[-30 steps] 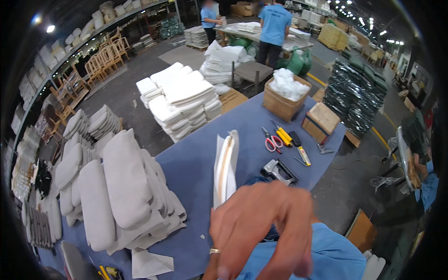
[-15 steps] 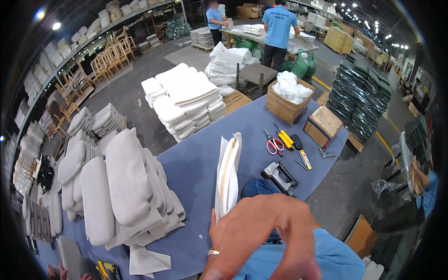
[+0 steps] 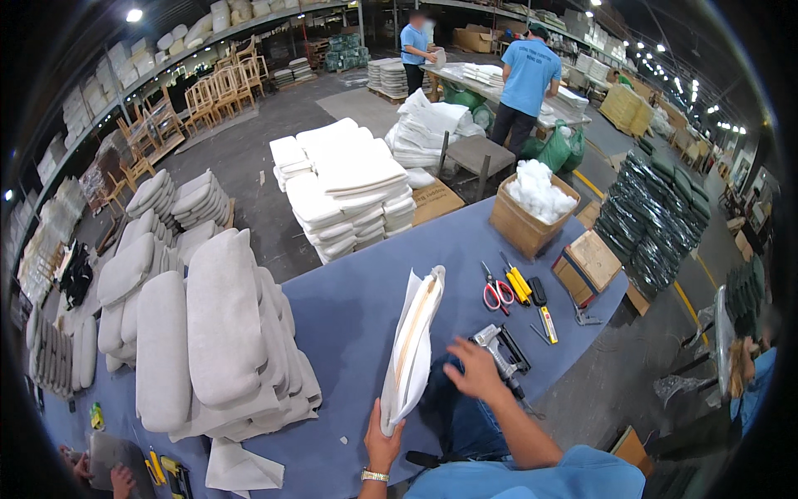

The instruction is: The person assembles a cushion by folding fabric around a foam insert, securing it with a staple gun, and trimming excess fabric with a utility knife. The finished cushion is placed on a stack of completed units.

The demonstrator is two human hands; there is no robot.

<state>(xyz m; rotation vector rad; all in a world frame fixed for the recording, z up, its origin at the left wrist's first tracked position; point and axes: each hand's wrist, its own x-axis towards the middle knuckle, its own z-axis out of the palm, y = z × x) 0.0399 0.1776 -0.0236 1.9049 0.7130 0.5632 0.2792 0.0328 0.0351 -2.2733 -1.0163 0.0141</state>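
Head view, so everything's a bit bent at the edges, but a white cushion cover [image 3: 413, 349] is seen held upright over the blue worktable [image 3: 357, 308], pinched at its bottom corner by the left hand [image 3: 384, 439], which is closed on that lower end. The right hand [image 3: 475, 372] is kept apart from it, fingers spread and gripping nothing, hovering just above a dark blue cloth [image 3: 453, 407] and right next to a staple gun [image 3: 501, 356]. The cover's long axis is run nearly vertical, tipped slightly right, with the top end pointed away from the person and an open seam shown along the edge facing the camera, probably a zipper, though that's hard to be sure of. It looks light and floppy, so it'd likely sag if held by one corner only; both long edges near the middle would be the better grab. Red scissors [image 3: 496, 293] and a yellow cutter [image 3: 519, 284] are laid further back, and grey cushions [image 3: 218, 324] are stacked on the left.
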